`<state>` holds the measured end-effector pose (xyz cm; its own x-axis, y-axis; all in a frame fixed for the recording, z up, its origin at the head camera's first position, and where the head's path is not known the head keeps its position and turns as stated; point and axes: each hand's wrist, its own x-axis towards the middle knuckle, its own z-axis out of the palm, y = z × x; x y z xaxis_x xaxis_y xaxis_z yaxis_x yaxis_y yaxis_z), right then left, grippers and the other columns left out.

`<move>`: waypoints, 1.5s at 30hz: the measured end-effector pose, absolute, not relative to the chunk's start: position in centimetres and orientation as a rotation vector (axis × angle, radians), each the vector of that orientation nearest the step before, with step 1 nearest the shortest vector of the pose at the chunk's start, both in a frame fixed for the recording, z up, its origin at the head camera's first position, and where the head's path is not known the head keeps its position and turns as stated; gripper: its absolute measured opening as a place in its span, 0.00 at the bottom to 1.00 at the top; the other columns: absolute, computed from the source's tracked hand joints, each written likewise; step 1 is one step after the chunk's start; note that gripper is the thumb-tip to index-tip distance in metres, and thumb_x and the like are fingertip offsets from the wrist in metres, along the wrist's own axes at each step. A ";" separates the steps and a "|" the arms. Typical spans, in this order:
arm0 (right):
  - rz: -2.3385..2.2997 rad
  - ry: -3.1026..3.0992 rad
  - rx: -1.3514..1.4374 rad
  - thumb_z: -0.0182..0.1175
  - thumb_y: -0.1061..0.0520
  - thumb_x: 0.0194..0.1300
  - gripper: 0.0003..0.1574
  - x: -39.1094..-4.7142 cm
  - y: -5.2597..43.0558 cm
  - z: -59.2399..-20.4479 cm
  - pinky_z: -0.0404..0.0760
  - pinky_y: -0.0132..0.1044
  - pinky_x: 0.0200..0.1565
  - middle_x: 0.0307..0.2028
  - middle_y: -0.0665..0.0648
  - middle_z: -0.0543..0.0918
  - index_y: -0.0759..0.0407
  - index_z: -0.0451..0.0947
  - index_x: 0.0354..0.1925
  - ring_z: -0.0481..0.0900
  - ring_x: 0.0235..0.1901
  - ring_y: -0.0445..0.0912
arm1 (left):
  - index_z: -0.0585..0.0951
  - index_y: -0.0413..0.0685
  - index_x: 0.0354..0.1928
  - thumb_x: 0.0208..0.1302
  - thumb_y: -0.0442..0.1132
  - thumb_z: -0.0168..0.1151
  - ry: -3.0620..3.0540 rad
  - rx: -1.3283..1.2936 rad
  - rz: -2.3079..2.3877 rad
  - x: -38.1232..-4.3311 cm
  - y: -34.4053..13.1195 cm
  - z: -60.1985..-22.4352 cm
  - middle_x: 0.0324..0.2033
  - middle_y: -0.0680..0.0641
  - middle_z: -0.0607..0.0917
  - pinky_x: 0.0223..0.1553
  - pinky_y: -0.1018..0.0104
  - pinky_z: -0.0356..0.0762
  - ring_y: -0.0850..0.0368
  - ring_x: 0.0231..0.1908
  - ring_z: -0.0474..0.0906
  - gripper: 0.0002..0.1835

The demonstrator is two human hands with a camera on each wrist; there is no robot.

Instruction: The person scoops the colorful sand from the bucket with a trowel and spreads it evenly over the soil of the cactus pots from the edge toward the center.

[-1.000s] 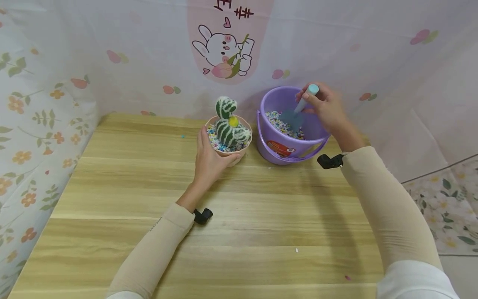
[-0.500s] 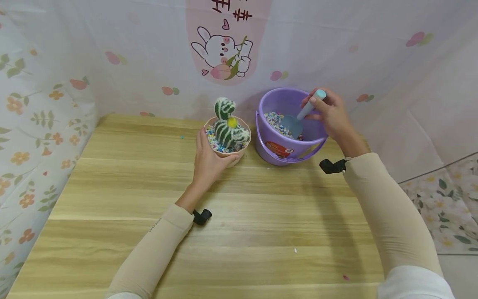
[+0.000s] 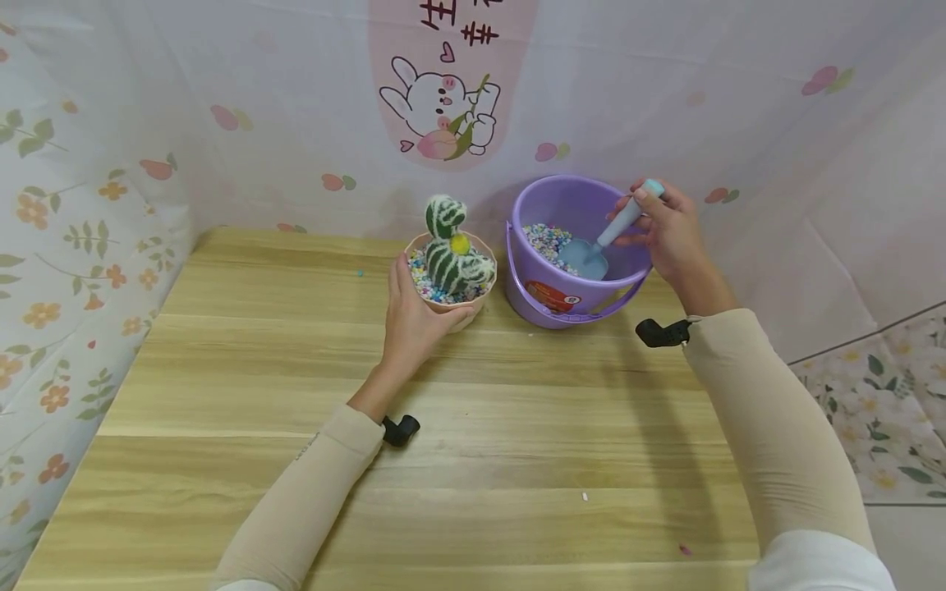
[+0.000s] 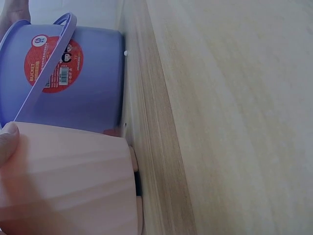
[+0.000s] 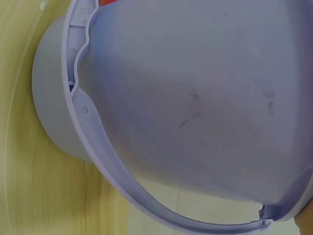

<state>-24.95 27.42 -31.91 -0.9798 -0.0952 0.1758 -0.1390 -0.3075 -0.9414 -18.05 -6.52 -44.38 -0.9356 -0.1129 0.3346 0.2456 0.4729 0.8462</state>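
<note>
In the head view, my left hand [image 3: 414, 316] grips a peach flowerpot [image 3: 473, 312] at its near left side. The pot holds a striped toy cactus [image 3: 447, 263] with a yellow pompom, set in small multicoloured pebbles. Its ridged side [image 4: 73, 171] fills the lower left of the left wrist view, with my thumb at the rim. My right hand [image 3: 668, 234] holds a small blue-grey shovel [image 3: 587, 261] by its handle. The shovel's blade is inside the purple bucket [image 3: 562, 201], tilted at the pebbles [image 3: 545, 240]. Only the bucket's outer wall and handle show in the right wrist view.
The bucket stands just right of the pot, its handle [image 3: 523, 287] hanging down in front. A printed cloth [image 3: 281, 123] hangs close behind both. A few stray bits, one of them pink [image 3: 685, 550], lie on the wooden table [image 3: 480, 460].
My right hand has moved right and slightly down, drawing the shovel toward the bucket's right side; more of its blade now shows. My left hand stays on the pot.
</note>
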 end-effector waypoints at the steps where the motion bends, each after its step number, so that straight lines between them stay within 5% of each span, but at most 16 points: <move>1: 2.495 -1.833 0.289 0.57 0.62 0.69 0.07 -24.9 27.4 -31.9 0.84 0.45 0.25 0.32 0.63 0.85 0.68 0.74 0.40 0.87 0.33 0.54 | 0.48 0.43 0.75 0.38 0.55 0.82 -2.377 -0.115 -1.451 -18.1 -6.5 -44.4 0.71 0.42 0.56 0.64 0.48 0.67 0.46 0.67 0.61 0.68; 21: 2.582 -1.460 -0.168 0.54 0.58 0.71 0.09 -25.2 27.1 -31.1 0.82 0.53 0.22 0.28 0.64 0.82 0.65 0.69 0.43 0.87 0.30 0.60 | 0.47 0.47 0.75 0.37 0.59 0.81 -2.387 -0.104 -1.456 -18.2 -6.6 -44.6 0.71 0.45 0.55 0.65 0.51 0.65 0.48 0.68 0.60 0.69; 38: 2.647 -1.162 -0.460 0.51 0.56 0.74 0.09 -24.9 27.3 -30.5 0.81 0.61 0.27 0.36 0.61 0.78 0.56 0.70 0.50 0.86 0.36 0.61 | 0.47 0.45 0.75 0.37 0.59 0.81 -2.387 -0.113 -1.438 -18.2 -6.6 -44.7 0.71 0.43 0.55 0.63 0.48 0.68 0.46 0.68 0.60 0.69; 41: 2.682 -1.083 -0.465 0.53 0.56 0.73 0.09 -24.7 27.4 -30.4 0.80 0.63 0.30 0.36 0.62 0.79 0.56 0.70 0.49 0.85 0.39 0.63 | 0.47 0.45 0.75 0.37 0.59 0.81 -2.382 -0.110 -1.434 -18.2 -6.6 -44.7 0.71 0.43 0.56 0.63 0.48 0.68 0.46 0.67 0.61 0.69; 45: 2.727 -0.980 -0.493 0.55 0.55 0.72 0.09 -24.5 27.7 -30.3 0.71 0.66 0.48 0.41 0.62 0.78 0.55 0.70 0.48 0.83 0.44 0.64 | 0.48 0.45 0.75 0.36 0.61 0.81 -2.371 -0.099 -1.422 -18.2 -6.4 -44.7 0.70 0.43 0.57 0.63 0.50 0.69 0.47 0.67 0.62 0.69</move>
